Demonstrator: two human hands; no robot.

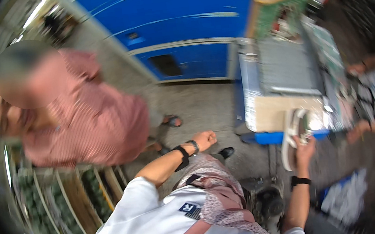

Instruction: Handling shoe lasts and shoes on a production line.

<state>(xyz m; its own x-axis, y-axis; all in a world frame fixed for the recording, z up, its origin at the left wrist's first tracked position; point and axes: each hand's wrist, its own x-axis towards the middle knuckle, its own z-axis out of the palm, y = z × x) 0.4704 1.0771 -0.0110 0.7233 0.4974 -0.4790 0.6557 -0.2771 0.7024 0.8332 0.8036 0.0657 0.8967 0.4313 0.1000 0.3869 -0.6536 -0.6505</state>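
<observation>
In my right hand (305, 149) is a sandal (288, 150) with a thick white sole and a darker inner part, gripped along its side. It is tilted over the near edge of the worktable, in front of a tan board (269, 111). My left hand (205, 139) hangs out in front of my body, loosely closed, with nothing seen in it. A watch and a black band circle that wrist; another black band is on my right wrist.
A person in a red striped shirt (98, 114) stands at my left by a slatted rack (78, 196). Another person's arms (373, 127) reach in at the table's right side. A blue cabinet (175, 20) stands ahead; a white bag (347, 198) lies low at right.
</observation>
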